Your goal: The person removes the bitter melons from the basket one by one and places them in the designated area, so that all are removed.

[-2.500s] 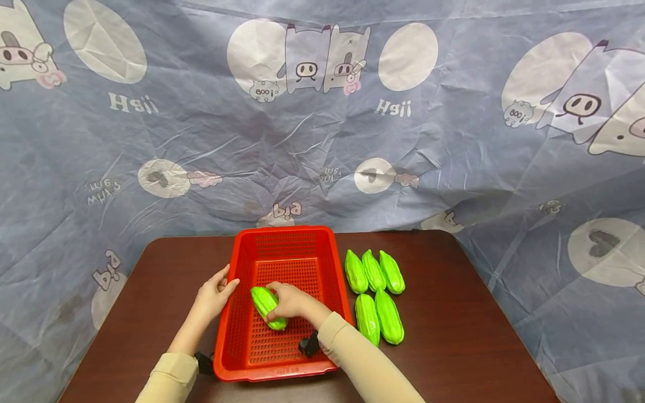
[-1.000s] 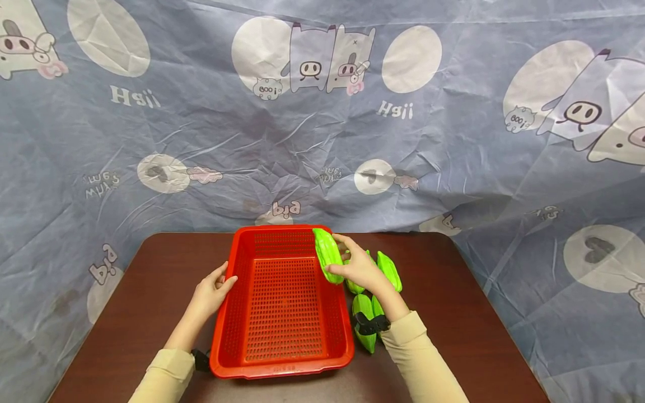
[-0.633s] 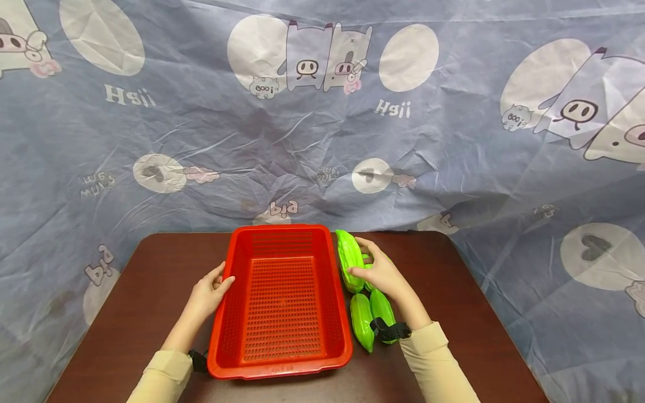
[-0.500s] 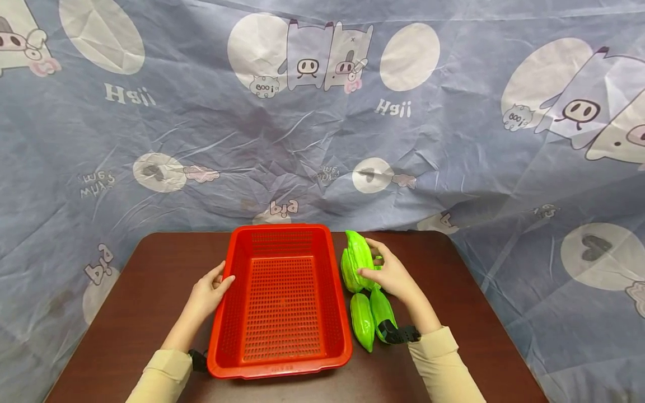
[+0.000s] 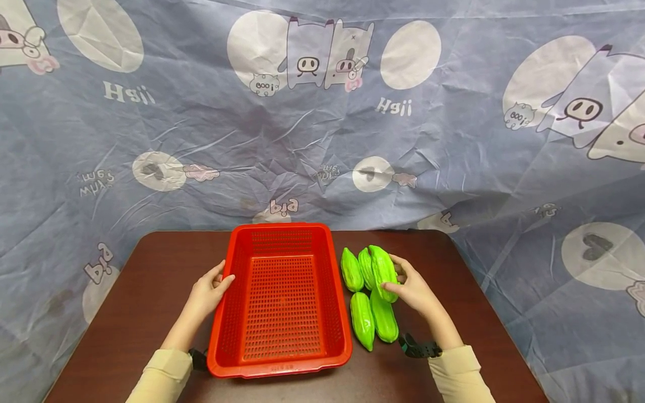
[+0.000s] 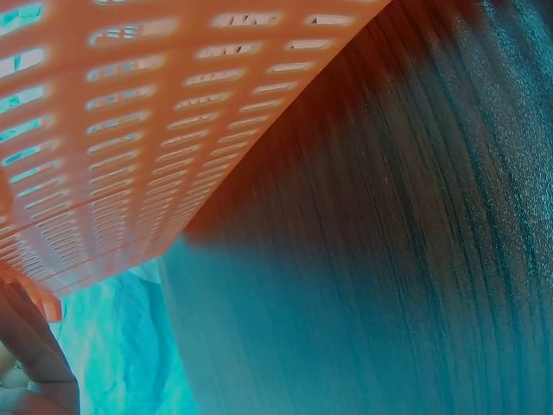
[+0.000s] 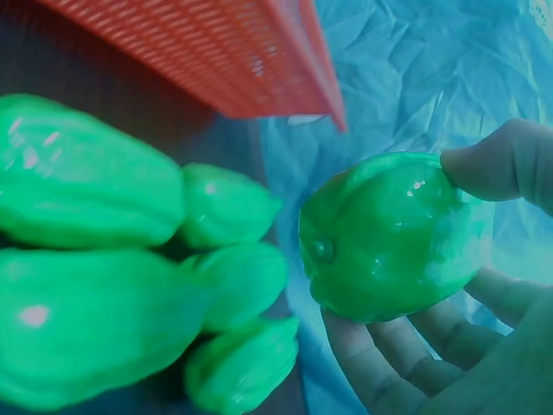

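My right hand (image 5: pixel 415 288) grips a bright green, ridged bitter melon (image 5: pixel 384 273), thumb on one side and fingers on the other. In the right wrist view this bitter melon (image 7: pixel 389 246) is held end-on, apart from the others. It hangs over the right part of a group of bitter melons (image 5: pixel 362 322) on the table and hides one at the back. My left hand (image 5: pixel 205 292) holds the left rim of a red plastic basket (image 5: pixel 284 369), thumb over the edge. In the left wrist view the basket's slotted side (image 6: pixel 130 147) covers much of that hand.
The dark brown table (image 5: pixel 453 336) carries the basket left of the bitter melons. Nothing lies in the basket. Behind the table's far edge hangs a blue-grey printed cloth (image 5: pixel 322 140). Black camera straps (image 5: pixel 420 348) sit at the wrists.
My right hand has lifted the bitter melon out of the basket and carried it right, over the rim, to above the group. My left hand has stayed at the basket's left rim.
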`<state>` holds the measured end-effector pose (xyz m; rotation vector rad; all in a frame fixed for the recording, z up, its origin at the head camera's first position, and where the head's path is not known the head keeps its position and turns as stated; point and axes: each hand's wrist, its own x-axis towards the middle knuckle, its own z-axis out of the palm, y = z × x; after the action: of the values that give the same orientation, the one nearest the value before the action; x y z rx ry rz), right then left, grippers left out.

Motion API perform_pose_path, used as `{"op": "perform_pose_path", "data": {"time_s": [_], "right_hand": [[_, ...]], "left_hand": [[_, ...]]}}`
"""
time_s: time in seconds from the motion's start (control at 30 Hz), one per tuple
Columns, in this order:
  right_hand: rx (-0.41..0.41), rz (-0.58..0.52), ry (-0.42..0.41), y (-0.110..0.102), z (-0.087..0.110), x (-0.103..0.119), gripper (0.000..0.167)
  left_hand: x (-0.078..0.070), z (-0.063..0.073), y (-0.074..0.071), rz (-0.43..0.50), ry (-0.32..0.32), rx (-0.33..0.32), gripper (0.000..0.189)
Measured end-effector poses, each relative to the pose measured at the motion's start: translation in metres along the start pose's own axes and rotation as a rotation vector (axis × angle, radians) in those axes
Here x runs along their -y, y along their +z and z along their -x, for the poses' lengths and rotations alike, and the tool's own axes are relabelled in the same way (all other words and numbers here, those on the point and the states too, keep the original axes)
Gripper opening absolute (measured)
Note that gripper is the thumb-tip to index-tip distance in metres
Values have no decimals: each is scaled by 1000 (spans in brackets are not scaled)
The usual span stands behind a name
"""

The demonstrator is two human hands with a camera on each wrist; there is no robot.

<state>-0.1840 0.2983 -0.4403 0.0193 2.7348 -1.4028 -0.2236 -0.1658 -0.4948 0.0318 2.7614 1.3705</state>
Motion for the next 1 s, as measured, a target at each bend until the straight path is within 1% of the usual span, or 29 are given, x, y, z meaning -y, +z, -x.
{"op": "perform_pose_path", "data": {"time_s": [0.3, 0.53, 0.8, 1.0], "right_hand": [[2, -1, 54, -6, 18, -30, 77], [27, 1, 106, -11, 30, -52, 77], [59, -21, 141, -9, 38, -73, 79], [66, -18, 163, -6, 43, -85, 77]], "left_hand": [[1, -1, 0, 2, 13, 4, 64], [3, -1, 0, 5, 10, 9, 64], [2, -1, 1, 13, 12, 8, 65], [1, 0, 0, 6, 6, 10, 64]]}}
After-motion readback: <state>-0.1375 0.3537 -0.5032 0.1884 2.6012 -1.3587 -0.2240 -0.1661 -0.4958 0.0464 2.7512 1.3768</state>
